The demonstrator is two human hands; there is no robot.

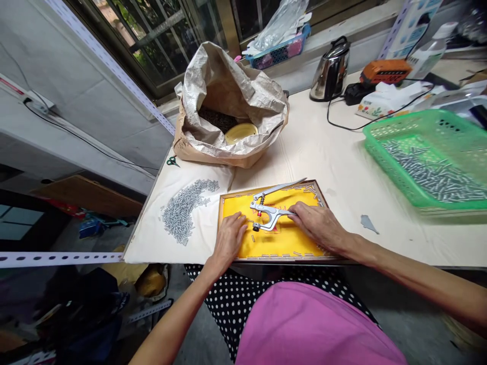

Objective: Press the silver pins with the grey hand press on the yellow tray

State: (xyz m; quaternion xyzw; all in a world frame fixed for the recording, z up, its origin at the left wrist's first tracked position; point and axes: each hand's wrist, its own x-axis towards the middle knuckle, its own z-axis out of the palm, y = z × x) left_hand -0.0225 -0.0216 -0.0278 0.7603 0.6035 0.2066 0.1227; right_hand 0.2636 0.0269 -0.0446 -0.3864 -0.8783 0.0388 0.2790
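My right hand (317,225) is closed around the lower handle of silver hand-press pliers (271,213). Their upper handle is raised, and the jaws with a spring, a red tip and a black die stand apart. My left hand (230,235) has its fingers bent together just left of the jaws; a small metal pin (250,220) shows at the fingertips. Under both hands lies a shallow tray with a yellow bottom (243,248). Short silver pins line its edges, and one loose pin (253,238) lies below the jaws.
Left of the tray is a pile of silver pins (180,215), with small scissors (172,161) farther back. Behind stands an open sack (228,157) of dark pieces with a yellow bowl (241,133). A green basket (418,200) of pins is at right, near a kettle (330,71).
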